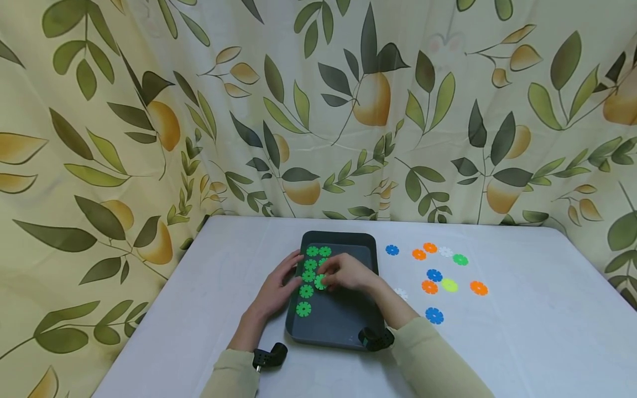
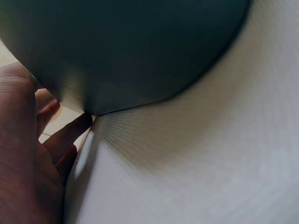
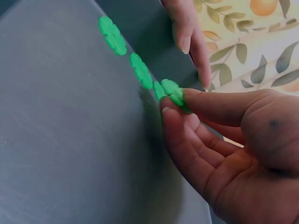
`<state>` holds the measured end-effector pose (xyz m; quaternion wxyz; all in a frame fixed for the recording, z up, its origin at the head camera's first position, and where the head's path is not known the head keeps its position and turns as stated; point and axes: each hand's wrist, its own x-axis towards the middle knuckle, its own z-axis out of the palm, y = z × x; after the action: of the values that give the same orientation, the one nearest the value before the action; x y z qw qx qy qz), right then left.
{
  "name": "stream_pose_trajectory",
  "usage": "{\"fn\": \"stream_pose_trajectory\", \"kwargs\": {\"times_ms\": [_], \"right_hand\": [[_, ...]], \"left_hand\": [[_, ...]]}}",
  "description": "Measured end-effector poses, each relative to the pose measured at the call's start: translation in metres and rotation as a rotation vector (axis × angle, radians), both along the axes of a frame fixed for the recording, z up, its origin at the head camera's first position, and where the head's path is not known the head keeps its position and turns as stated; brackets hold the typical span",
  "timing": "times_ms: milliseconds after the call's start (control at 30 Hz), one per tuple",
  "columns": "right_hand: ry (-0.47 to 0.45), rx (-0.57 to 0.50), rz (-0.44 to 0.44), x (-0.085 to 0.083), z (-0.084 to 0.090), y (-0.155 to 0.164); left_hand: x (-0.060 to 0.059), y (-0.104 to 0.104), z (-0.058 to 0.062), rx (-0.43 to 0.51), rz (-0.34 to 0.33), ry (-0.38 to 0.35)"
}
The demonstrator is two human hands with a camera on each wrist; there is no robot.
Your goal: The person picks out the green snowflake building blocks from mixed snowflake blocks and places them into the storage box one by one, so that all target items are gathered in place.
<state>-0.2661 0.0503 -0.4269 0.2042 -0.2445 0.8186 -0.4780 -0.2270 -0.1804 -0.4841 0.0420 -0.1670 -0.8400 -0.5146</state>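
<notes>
Pinching a green snowflake disc (image 1: 320, 282) between thumb and fingertips, the right hand (image 1: 348, 273) was observed over the left portion of the dark grey tray (image 1: 348, 326). The disc was positioned at the tray floor, in line with a column of green discs (image 1: 304, 309) along the tray's left side. The left hand (image 1: 276, 287) was noted with fingers extended, resting against the tray's left wall. Blue, orange, white and green discs (image 1: 434, 315) were scattered on the white counter (image 1: 522, 331), right of the tray.
</notes>
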Motion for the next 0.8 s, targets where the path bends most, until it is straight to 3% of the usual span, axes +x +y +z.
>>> {"fn": "stream_pose_trajectory", "kwargs": {"times_ms": [267,433,667,800], "right_hand": [[-0.057,0.011,0.088,0.0,-0.003,0.002],[-0.058,0.013,0.078,0.0,-0.005,0.002],[-0.036,0.023,0.079,0.0,-0.005,0.003],[-0.014,0.055,0.064,0.001,-0.003,0.002]], "left_hand": [[0.0,0.0,0.0,0.017,-0.002,0.004],[0.002,0.003,0.002,0.03,0.007,0.016],[0.012,0.012,0.02,0.05,0.022,-0.002],[0.008,0.008,0.013,0.047,0.014,0.009]]}}
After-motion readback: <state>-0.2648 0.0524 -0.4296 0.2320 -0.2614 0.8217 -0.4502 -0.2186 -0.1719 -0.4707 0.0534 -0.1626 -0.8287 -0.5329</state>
